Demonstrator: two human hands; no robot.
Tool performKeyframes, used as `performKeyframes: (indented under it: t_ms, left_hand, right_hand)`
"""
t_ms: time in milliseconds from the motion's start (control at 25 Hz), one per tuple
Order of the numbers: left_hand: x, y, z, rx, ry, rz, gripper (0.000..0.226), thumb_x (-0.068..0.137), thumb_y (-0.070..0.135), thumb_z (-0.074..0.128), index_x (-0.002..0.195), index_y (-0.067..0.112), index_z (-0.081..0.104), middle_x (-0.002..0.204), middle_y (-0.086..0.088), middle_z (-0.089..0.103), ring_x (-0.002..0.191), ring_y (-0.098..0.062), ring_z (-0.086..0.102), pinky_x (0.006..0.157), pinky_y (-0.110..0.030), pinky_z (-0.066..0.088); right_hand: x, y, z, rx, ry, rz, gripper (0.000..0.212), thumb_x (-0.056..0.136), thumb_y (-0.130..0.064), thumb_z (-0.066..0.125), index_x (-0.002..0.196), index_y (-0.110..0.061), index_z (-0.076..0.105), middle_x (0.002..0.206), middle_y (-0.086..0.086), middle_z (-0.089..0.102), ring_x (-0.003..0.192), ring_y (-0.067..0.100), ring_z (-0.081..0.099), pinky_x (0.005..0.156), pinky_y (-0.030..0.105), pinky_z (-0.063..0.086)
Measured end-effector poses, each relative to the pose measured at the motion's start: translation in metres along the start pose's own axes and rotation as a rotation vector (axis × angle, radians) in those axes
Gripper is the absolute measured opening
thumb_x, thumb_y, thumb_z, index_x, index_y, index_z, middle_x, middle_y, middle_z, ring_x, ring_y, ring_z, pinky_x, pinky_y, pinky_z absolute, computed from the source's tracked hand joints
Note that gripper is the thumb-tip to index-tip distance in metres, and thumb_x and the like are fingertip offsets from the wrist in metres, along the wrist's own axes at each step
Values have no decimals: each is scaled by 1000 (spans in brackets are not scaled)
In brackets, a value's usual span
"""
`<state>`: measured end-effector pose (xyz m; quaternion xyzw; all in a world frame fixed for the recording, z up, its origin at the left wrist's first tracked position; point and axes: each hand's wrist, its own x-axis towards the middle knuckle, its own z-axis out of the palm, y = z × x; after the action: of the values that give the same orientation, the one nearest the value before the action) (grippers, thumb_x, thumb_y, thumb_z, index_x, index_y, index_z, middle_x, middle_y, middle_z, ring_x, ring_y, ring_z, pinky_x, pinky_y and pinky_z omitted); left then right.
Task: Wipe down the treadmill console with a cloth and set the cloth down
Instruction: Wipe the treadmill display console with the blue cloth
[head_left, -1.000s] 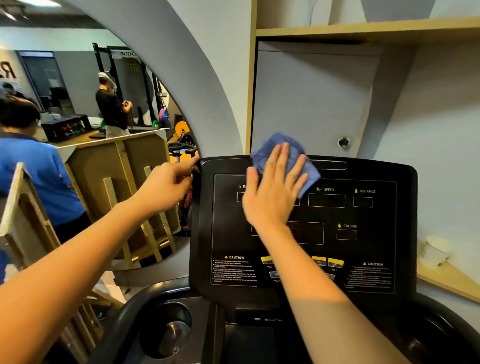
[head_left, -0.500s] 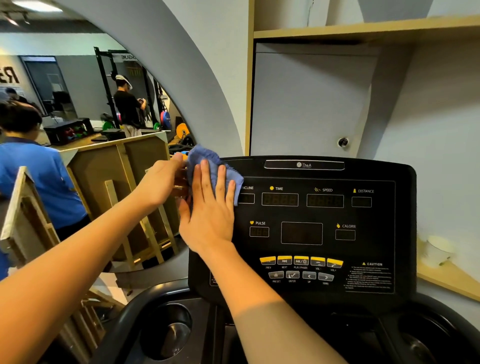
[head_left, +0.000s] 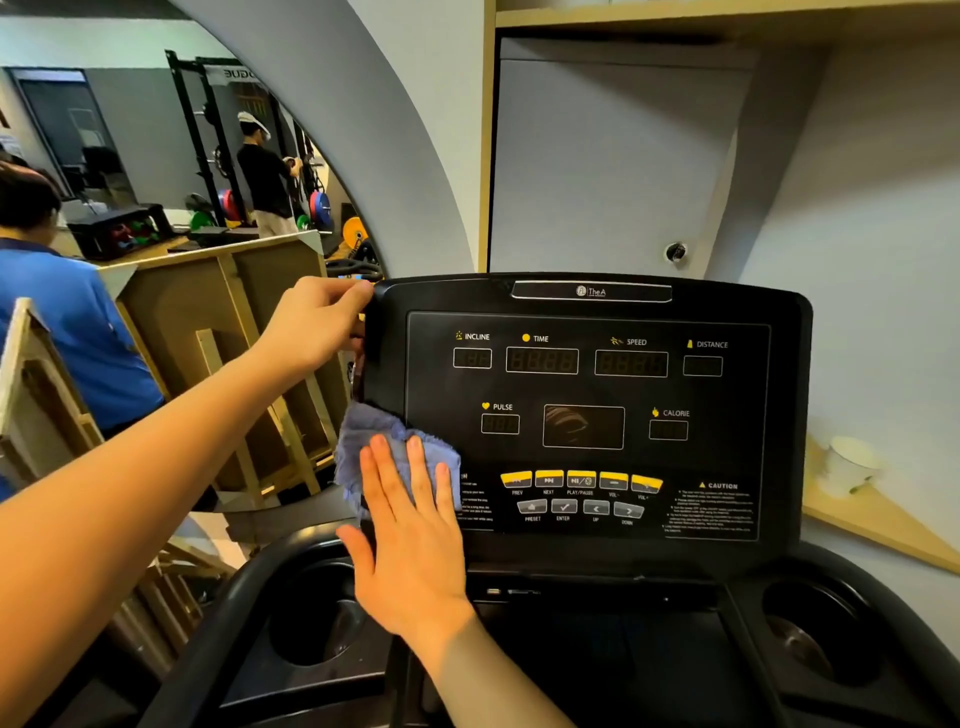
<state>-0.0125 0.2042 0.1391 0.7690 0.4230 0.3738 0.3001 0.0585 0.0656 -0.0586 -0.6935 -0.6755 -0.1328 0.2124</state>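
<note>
My right hand (head_left: 410, 551) lies flat, fingers straight and slightly spread, pressing the blue cloth (head_left: 387, 449) against the lower left corner of the black treadmill console (head_left: 587, 410); nothing is curled round the cloth, which bunches above my fingertips and overhangs the console's left edge. My left hand (head_left: 317, 322) has its grip on the console's upper left edge, fingers curled round it. Yellow buttons (head_left: 581, 479) sit just right of the cloth. A cup holder (head_left: 317, 618) lies below.
</note>
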Motion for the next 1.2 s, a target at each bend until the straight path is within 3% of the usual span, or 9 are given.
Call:
performKeyframes:
  t_ms: [240,440,680,1000,1200]
  left_hand:
    - [-3,0,12,275,31,82,62,93,36,61,149,19,40,137,-10,59,124,-27,57,102,-44,47]
    - [-6,1,19,297,61,111,69,91,36,64,151,21,35,135,-9,61,123,-27,58,103,-48,47]
    - [-10,5,18,325,43,119,68,91,34,64,151,21,35,135,-10,60,123,-28,57,104,-47,46]
    - [-12,7,14,316,16,81,72,90,31,67,152,21,32,140,-9,57,129,-28,53,107,-48,43]
    - [-13,9,17,303,30,73,72,89,30,68,152,20,34,139,-10,58,128,-27,54,106,-46,43]
  right_hand:
    - [-47,7,10,-35,-50,-40,73,103,-61,31,162,-20,16,171,-2,7,157,25,-4,122,48,4]
    - [-68,25,10,-91,-114,-86,72,104,-60,25,162,-20,16,170,-3,11,157,26,-2,122,49,11]
    - [-82,51,-2,-166,-155,-101,66,102,-55,22,158,-20,29,167,-3,23,156,26,13,120,47,30]
    - [-92,94,-14,-137,-3,-184,55,106,-44,40,152,-14,45,162,1,36,152,27,28,118,47,35]
    - [-111,148,-36,-268,-78,-193,58,103,-43,33,153,-16,43,162,0,34,154,26,20,123,44,27]
